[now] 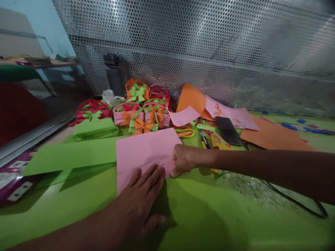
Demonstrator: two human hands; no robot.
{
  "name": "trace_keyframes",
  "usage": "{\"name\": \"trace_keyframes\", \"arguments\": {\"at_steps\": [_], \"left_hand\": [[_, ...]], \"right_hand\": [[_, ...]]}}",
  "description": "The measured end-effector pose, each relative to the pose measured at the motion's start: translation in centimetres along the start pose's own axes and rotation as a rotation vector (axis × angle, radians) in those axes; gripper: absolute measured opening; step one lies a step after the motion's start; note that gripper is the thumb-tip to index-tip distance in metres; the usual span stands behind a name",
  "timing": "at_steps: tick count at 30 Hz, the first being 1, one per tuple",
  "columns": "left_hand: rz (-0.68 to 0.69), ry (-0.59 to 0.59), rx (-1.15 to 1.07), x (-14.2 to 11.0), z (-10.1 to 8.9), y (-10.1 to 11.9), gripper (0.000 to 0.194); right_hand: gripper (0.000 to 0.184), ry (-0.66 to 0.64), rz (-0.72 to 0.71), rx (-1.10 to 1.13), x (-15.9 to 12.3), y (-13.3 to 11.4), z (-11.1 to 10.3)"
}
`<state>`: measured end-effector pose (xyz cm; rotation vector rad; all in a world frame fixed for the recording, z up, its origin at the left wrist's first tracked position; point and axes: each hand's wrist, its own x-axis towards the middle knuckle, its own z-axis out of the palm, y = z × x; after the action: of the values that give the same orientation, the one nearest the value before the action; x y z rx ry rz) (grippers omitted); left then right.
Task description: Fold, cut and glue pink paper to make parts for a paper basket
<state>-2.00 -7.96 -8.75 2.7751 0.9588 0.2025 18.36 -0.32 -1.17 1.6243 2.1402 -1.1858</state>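
A pink paper sheet [149,148] lies on the green table [199,219] in front of me. My left hand [142,195] rests flat on its lower part, fingers stretched out and thumb apart. At the sheet's right edge my right hand [181,160] is closed in a fist, its curled fingers and thumb on the paper; the fingertips are mostly hidden. The sheet's left edge overlaps a long green paper piece [78,155]. Just beyond the sheet sit yellow-handled scissors [188,133] and a cutter knife [205,139].
Several small paper bags with bows [142,125] stand behind the sheet, near a dark bottle [115,75]. A black phone [228,130] and orange paper [272,134] lie to the right, with a dark cable [295,200]. A purple power strip [17,181] is at left; perforated metal [199,45] borders the back.
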Motion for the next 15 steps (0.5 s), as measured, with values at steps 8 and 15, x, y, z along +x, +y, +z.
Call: {"name": "trace_keyframes", "arguments": {"at_steps": [8,15], "left_hand": [[0.101,0.097,0.05,-0.2,0.4,-0.8,0.087],[0.055,0.141,0.069,-0.3,1.3,-0.7,0.078]], "right_hand": [[0.026,0.024,0.023,0.015,-1.1,2.0,-0.8],[0.026,0.036,0.104,-0.1,-1.6,2.7,-2.0]]}}
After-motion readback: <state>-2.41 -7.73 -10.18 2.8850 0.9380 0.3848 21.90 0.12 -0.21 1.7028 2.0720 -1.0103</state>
